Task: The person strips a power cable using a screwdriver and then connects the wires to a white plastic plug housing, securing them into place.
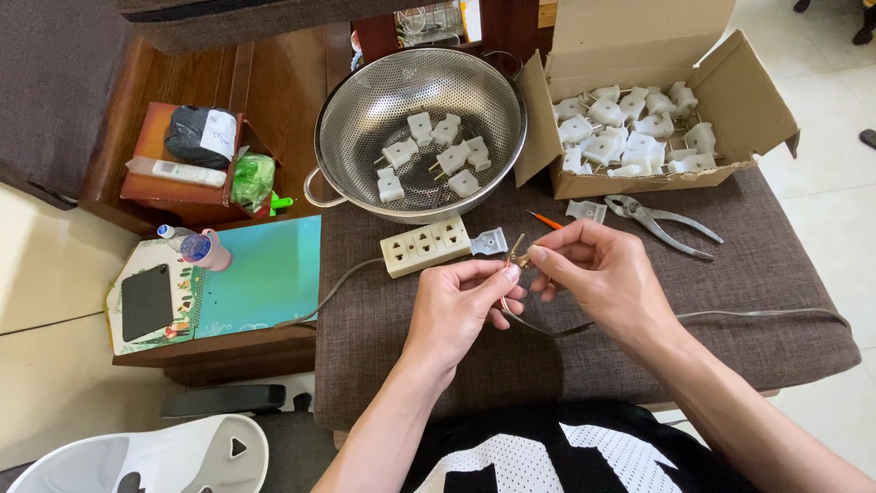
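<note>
Grey cable point(730, 316) end with bared copper strands, pinched between fingertips of left hand point(461, 310) and right hand point(602, 274) above a brown woven cushion point(383, 338). Just beyond lie a cream power strip point(425, 246) and pliers point(662, 219); farther off stand a steel colander point(420, 128) and a cardboard box point(648, 100) of white plugs. Pale tiled floor at right.

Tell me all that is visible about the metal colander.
The colander is a round bowl of shiny perforated steel with a rolled rim and a loop handle at its lower left. It stands upright at the cushion's far edge, left of the cardboard box. Several white plug parts lie inside. No hand touches it.
</note>
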